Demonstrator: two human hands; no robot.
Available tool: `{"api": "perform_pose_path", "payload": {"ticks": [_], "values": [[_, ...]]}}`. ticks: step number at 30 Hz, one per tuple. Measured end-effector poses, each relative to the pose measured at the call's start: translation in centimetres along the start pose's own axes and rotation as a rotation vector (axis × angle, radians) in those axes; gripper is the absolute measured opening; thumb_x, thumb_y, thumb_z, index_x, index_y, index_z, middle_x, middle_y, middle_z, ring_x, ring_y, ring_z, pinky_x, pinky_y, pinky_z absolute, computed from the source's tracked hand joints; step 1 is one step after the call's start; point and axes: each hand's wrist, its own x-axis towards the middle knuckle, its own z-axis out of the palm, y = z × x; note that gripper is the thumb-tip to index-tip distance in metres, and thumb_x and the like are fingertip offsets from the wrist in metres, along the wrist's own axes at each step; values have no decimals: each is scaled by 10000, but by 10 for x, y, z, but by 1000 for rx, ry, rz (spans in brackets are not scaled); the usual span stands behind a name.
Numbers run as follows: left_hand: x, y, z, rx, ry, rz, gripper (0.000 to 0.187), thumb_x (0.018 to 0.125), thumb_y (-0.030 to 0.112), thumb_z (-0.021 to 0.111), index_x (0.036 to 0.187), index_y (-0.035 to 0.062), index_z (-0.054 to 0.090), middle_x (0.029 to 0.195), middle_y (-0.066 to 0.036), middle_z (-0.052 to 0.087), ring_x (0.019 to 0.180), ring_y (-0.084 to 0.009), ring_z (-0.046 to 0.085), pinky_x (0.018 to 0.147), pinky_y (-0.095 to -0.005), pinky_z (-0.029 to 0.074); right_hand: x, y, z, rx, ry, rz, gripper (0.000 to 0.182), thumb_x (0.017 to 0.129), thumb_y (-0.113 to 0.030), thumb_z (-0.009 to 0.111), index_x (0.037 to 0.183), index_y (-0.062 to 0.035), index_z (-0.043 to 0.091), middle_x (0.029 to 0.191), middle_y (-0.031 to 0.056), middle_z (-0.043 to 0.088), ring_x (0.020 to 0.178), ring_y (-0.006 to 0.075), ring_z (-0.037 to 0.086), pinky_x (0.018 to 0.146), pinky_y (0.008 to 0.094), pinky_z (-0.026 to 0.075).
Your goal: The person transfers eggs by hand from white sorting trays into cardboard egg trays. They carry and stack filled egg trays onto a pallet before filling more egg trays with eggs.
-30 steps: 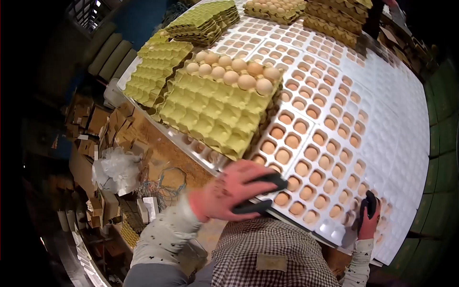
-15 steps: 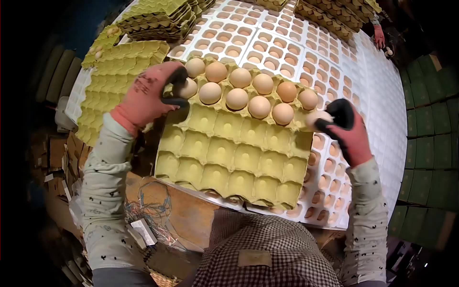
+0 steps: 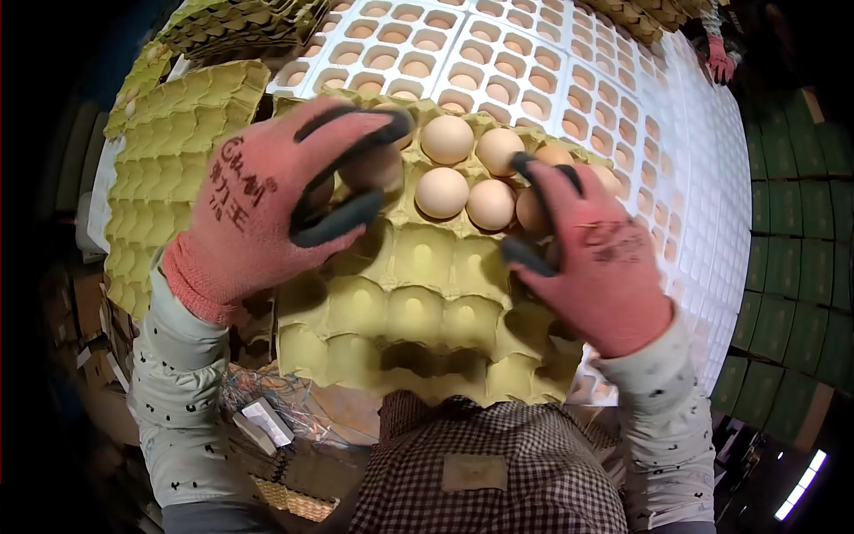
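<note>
A yellow-green egg tray lies in front of me, its two far rows bearing brown eggs and its nearer cells bare. My left hand, in a pink glove with dark fingertips, curves its thumb and fingers round an egg at the tray's left. My right hand, gloved the same way, is over the tray's right part, fingers bent about an egg that they partly cover. Both hands hide some eggs and cells.
White trays with eggs in their cells spread beyond and to the right. Pulp trays lie at left, with a stack behind. Another person's gloved hands show far right. Green boxes stand at right.
My right hand has moved left from the tray's right edge to over its eggs. My left hand has shifted slightly inward. Both hands look larger, and the far stacks sit higher in view.
</note>
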Motion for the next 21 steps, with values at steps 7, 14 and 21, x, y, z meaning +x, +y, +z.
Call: {"api": "perform_pose_path", "payload": {"ticks": [7,14,21], "values": [[28,54,19,431,-82,82,570,625,215,828,1162,162,647,1254,-148,527,808,-268,637,720,-366,524,-10,4,14,135,145,81,527,667,-161,806,1161,-131,624,1123,102,585,1035,329,595,805,408,526],[12,56,30,66,69,-196,623,559,163,876,1130,140,628,1201,-153,576,1020,-293,637,860,-365,528,-94,22,-40,519,298,-47,580,655,-229,840,1135,28,637,1131,155,631,1096,289,576,946,370,457],[-8,188,44,-747,163,-223,615,640,125,863,1194,12,621,1301,-169,536,1225,-276,522,1002,-391,460,-190,90,-37,627,318,53,570,644,-57,778,1189,-4,619,1161,173,602,1063,307,586,948,380,472]]}}
